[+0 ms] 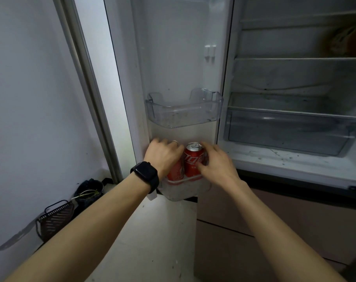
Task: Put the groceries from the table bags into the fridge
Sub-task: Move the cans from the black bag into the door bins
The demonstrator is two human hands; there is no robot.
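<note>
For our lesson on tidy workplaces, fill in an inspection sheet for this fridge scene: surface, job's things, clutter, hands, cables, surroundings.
Surface: lower bin of the open door, carrying both cans.
Job's things: left can and right can, red, upright, side by side in that bin.
Clutter: blurred orange thing at top right; cannot tell what.
Hands: left hand grips the left can from above; right hand grips the right can's side.
Cables: nothing seen.
Surroundings: upper bin; drawer; basket and pot low at left.
</note>
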